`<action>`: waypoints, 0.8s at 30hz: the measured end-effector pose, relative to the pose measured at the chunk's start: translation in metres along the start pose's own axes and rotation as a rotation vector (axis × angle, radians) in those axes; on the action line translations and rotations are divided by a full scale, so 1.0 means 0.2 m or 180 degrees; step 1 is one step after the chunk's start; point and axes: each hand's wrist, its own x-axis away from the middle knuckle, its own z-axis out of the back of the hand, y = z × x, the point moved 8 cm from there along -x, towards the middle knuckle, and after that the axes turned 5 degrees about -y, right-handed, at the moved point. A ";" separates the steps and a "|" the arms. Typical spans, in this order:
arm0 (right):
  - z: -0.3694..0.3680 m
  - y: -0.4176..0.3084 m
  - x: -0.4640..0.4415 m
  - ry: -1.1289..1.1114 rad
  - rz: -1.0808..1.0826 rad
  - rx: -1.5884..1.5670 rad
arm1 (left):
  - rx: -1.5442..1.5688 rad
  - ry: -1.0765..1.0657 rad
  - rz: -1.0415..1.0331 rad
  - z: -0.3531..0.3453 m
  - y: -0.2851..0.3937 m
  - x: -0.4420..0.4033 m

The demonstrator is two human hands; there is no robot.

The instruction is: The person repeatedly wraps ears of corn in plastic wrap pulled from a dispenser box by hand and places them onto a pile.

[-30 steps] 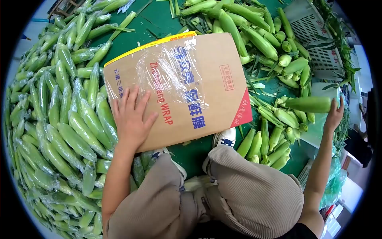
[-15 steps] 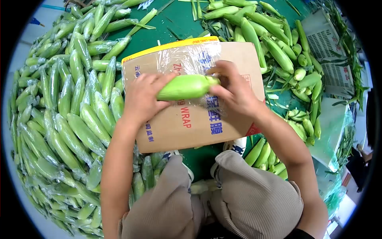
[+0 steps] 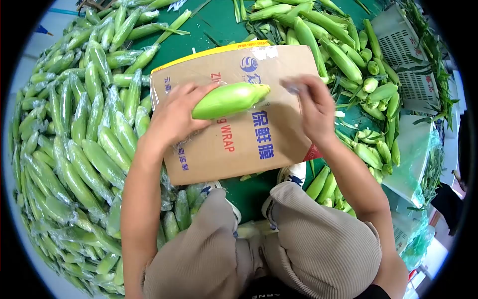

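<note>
An ear of corn in its pale green husk [image 3: 230, 100] lies sideways above the cardboard box [image 3: 209, 167], its stem end pointing right. My left hand [image 3: 177, 112] is closed round the left end of the corn. To the right of the stem, over the box's right side, my right hand [image 3: 314, 105] is raised with its fingers curled together. Motion blurs its fingertips; a pale bit shows there, too smeared to name. Some shiny clear film shows at the box's left and upper edges.
Film-wrapped corn [image 3: 82, 169] is heaped along the left. Unwrapped corn [image 3: 343, 57] lies in a pile at the upper right, beside a white plastic crate [image 3: 406, 60]. More corn [image 3: 326, 189] sits by my right knee. Green floor [image 3: 209, 27] shows beyond the box.
My right hand has moved right, off the stem end of the corn. The clear film spread over the box's upper middle no longer shows there. The corn has tilted slightly, stem end up.
</note>
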 end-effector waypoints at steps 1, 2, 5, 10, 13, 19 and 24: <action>-0.14 -0.12 -0.10 -0.0418 -0.0200 0.0862 | 0.0102 -0.0021 -0.0046 0.00 0.00 -0.01; -0.29 -0.16 -0.16 -0.0910 0.0505 0.1400 | 0.0187 -0.0033 -0.0081 0.00 -0.01 -0.03; -0.49 -0.12 -0.28 -0.1371 0.1378 0.2268 | 0.0486 0.1039 -0.0182 0.07 -0.09 0.03; -0.48 -0.06 -0.29 -0.1271 0.1153 0.2305 | 0.0286 0.1780 0.0922 -0.14 -0.29 0.46; -0.43 -0.10 -0.26 -0.1306 0.0941 0.2492 | 0.0371 0.1781 0.1288 -0.19 -0.39 0.52; -0.38 -0.16 -0.02 -0.2246 0.0620 0.2536 | 0.2017 0.3358 0.0757 -0.19 -0.29 0.68; -0.48 -0.19 0.15 -0.2899 0.0476 0.2683 | 0.0062 0.1704 0.0172 -0.28 0.16 0.56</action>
